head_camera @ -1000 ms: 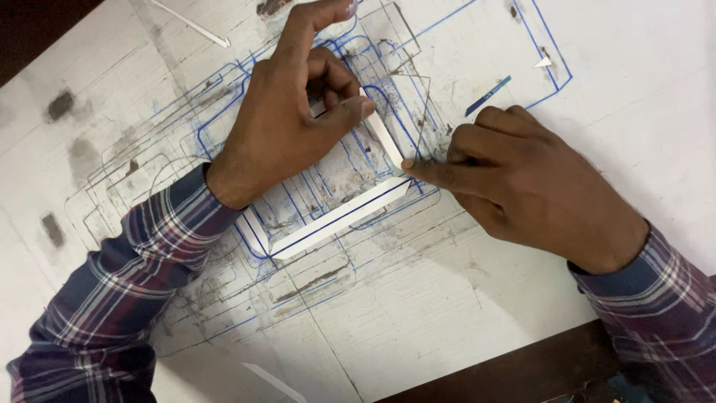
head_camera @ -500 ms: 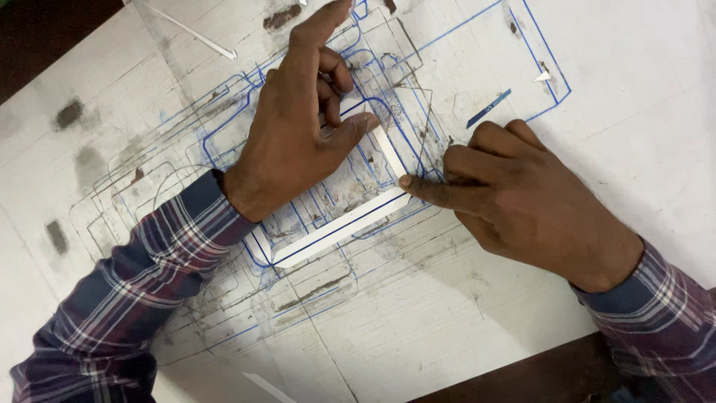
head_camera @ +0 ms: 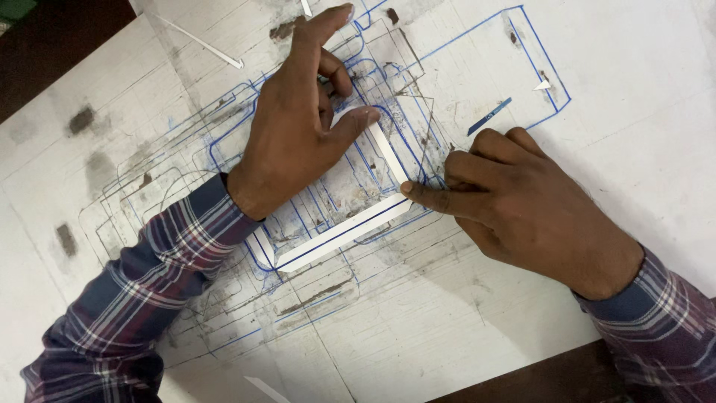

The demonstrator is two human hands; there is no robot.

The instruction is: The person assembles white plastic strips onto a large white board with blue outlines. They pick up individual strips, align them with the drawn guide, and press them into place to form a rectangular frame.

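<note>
A thin white rectangular frame (head_camera: 339,235) of strips lies on a large white sheet (head_camera: 462,313) covered in blue and grey outlines. My left hand (head_camera: 298,127) lies flat over the frame's upper left part, thumb pressing on the right strip (head_camera: 388,149), index finger stretched upward. My right hand (head_camera: 522,205) sits to the right, thumb and fingers pinched at the frame's lower right corner (head_camera: 406,190). Whether a small tool is between those fingers is hidden. Both sleeves are plaid.
A short blue sliver (head_camera: 488,116) lies just above my right hand. Thin white offcut strips (head_camera: 201,45) lie at the top left, and another offcut (head_camera: 265,388) at the bottom. Dark table (head_camera: 67,37) shows past the sheet's top left and bottom right edges.
Both hands keep their hold on the frame. My right hand's fingertips have stayed at the lower right corner; the view has shifted slightly.
</note>
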